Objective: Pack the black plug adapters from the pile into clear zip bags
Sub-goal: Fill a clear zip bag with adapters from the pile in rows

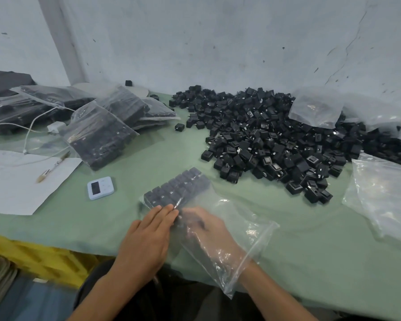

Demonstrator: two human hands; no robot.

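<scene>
Filling step: right hand (206, 228) inside bag (252, 235), lower centre, seating adapters (178, 188) in rows; its fingers blurred, cannot tell grip. Left hand (148, 232) flat, fingers straight, pressing bag. Pile (276, 140) right of centre. Next, likely — slide hand out, fetch more.

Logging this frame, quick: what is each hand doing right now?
Left hand: open, straight fingers pressing on the clear zip bag.
Right hand: inside the bag, blurred; cannot tell.
</scene>
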